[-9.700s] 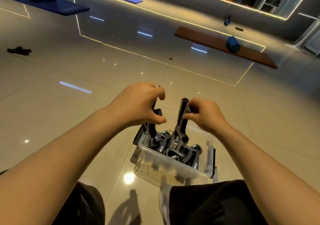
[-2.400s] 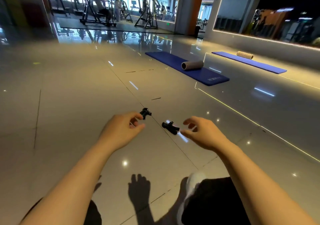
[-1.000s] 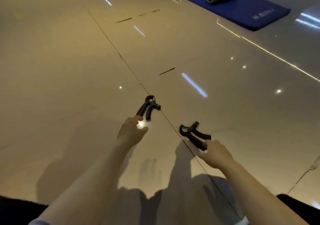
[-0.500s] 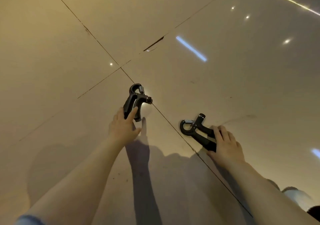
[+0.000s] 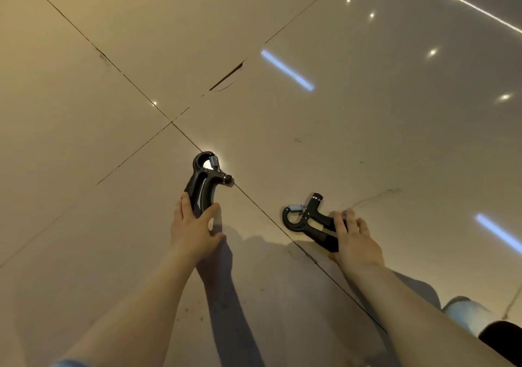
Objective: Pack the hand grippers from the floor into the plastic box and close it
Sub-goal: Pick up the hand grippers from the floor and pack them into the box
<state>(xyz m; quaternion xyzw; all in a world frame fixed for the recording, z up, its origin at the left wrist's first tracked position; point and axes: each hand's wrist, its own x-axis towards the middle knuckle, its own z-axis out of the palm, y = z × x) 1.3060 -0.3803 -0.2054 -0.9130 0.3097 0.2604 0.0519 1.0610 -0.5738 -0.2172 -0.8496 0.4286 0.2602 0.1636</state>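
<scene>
Since half a second ago I see both hands have tightened on their targets: the left hand (image 5: 195,229) now has its thumb and fingers wrapped around the lower handles of the left hand gripper (image 5: 205,180), where before only fingertips touched it, and the right hand (image 5: 354,239) has slid further over the handles of the right hand gripper (image 5: 309,224). The camera has barely shifted; the tile joints sit slightly lower in frame than before.

The floor (image 5: 367,129) is glossy beige tile, with thin dark joints crossing just above the left hand gripper and one joint running diagonally between the two tools. Ceiling spots and blue-white strip lights reflect in it, and a bright line of light crosses the top right corner. Both arms cast shadows toward me.

Each gripper lies flat on the floor, ring end and metal spring pointing away from the wrist, the two well apart on either side of the diagonal joint. The left hand pinches its handles between thumb and curled fingers. The right hand's fingers lie draped over its handles; from this angle I think they are curling around them, but the thumb is hidden.

I can read no lettering on either gripper. A pale shoe (image 5: 466,314) shows at the lower right.
</scene>
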